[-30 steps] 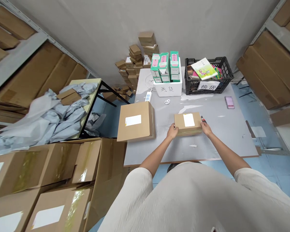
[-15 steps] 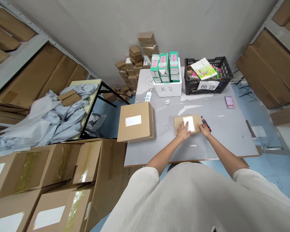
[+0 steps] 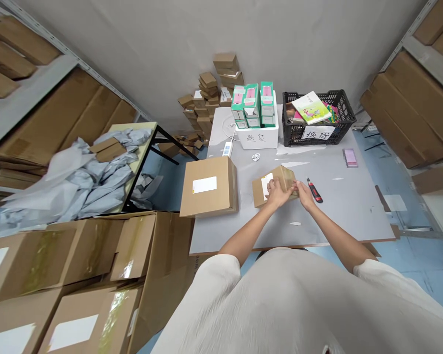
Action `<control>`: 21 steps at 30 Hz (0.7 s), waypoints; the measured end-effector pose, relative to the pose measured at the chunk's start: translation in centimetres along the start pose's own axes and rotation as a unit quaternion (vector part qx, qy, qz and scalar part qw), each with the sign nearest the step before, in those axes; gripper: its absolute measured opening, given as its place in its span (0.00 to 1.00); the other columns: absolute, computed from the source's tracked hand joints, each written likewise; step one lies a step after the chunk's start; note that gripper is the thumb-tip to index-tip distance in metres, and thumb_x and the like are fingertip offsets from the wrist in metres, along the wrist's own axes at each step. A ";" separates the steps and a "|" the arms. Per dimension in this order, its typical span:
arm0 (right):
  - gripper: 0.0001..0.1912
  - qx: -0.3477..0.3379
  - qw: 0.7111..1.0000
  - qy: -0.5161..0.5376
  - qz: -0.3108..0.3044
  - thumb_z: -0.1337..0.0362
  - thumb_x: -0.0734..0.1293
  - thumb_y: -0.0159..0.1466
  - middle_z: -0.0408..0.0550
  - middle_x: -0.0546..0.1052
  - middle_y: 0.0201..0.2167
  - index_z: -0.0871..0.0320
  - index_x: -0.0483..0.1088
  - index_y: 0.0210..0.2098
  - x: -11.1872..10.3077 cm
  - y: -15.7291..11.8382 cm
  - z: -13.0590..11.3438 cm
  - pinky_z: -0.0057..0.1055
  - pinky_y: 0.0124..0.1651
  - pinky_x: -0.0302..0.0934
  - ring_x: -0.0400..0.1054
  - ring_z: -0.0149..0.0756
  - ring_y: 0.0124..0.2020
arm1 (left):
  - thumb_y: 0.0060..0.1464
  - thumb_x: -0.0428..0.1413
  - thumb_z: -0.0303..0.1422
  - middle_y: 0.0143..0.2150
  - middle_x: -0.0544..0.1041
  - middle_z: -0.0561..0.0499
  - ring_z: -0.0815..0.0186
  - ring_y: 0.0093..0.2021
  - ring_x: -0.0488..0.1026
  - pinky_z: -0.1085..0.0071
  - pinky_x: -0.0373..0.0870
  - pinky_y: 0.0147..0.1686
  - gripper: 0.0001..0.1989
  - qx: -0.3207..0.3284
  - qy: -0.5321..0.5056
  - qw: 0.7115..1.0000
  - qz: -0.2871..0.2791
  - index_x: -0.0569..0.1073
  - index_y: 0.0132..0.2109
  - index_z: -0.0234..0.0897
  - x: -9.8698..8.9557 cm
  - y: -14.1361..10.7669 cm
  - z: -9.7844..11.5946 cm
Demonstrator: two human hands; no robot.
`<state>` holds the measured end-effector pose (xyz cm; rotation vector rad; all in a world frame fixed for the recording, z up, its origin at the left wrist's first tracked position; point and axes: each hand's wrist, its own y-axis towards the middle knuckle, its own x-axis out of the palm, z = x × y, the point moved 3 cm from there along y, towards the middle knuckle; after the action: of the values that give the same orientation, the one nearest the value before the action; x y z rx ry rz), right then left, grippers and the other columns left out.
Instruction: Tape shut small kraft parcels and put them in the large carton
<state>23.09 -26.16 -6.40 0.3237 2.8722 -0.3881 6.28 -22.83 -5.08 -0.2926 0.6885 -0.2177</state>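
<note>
A small brown cardboard box [image 3: 257, 192] with a white label [image 3: 266, 186] sits at an angle on the grey tabletop [image 3: 339, 211]. Across its top and near edge lies my left hand [image 3: 276, 193], fingers bent over the cardboard beside the label. My right hand [image 3: 303, 193] grips the right end of the same box, its fingertips against that side. Just right of this hand rests a red and black utility knife [image 3: 315, 191], untouched. A larger labelled cardboard box [image 3: 203, 201] stands to the left, apart from both hands.
At the back are a white bin [image 3: 256, 141] of green-and-pink packages [image 3: 250, 96] and a black crate [image 3: 291, 135] holding a booklet [image 3: 312, 108]. A white power strip [image 3: 227, 149] lies behind the larger box. Big taped cartons [image 3: 96, 246] stand at the left; grey bags [image 3: 92, 172] cover a side table.
The small box has shifted left and turned, so its right end now points away from me. My right hand has moved left with it, away from the utility knife.
</note>
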 end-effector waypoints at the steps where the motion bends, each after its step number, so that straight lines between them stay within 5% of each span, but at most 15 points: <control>1: 0.37 -0.010 1.000 0.010 -0.008 0.33 0.58 0.71 0.53 0.85 0.52 0.53 0.79 0.59 0.3 0.2 -0.2 0.48 0.67 0.68 0.78 0.50 0.56 | 0.59 0.62 0.54 0.83 0.50 0.37 0.37 0.82 0.47 0.40 0.59 0.71 0.48 -0.005 0.006 1.000 0.005 0.53 0.79 0.50 -0.4 0.0 -0.1; 9: 0.36 0.055 0.998 0.007 -0.027 0.48 0.71 0.62 0.58 0.80 0.62 0.55 0.73 0.67 1.9 1.7 1.0 0.51 0.66 0.70 0.75 0.51 0.63 | 0.70 0.52 0.44 0.84 0.48 0.42 0.42 0.83 0.46 0.40 0.55 0.75 0.38 0.029 -0.012 0.998 0.059 0.52 0.82 0.54 -3.1 -1.5 -1.2; 14: 0.34 -0.030 1.000 -0.005 -0.005 0.53 0.72 0.60 0.56 0.79 0.64 0.55 0.75 0.64 2.0 1.6 -0.7 0.48 0.69 0.67 0.74 0.50 0.64 | 0.73 0.50 0.39 0.82 0.51 0.40 0.46 0.83 0.48 0.46 0.52 0.78 0.29 0.079 -0.016 0.994 0.067 0.63 0.77 0.46 -3.5 -1.3 -0.9; 21: 0.33 -0.089 0.988 -0.112 0.049 0.52 0.71 0.62 0.57 0.77 0.66 0.55 0.75 0.65 -1.5 1.0 -2.0 0.49 0.69 0.66 0.72 0.53 0.64 | 0.72 0.51 0.35 0.80 0.54 0.38 0.49 0.79 0.59 0.54 0.64 0.73 0.26 0.136 -0.027 0.990 0.020 0.67 0.73 0.42 -2.1 -0.9 -0.2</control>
<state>24.40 -24.98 -4.35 0.3632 2.6337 -0.1376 4.46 -23.07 -3.71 -0.0232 0.6026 -0.2618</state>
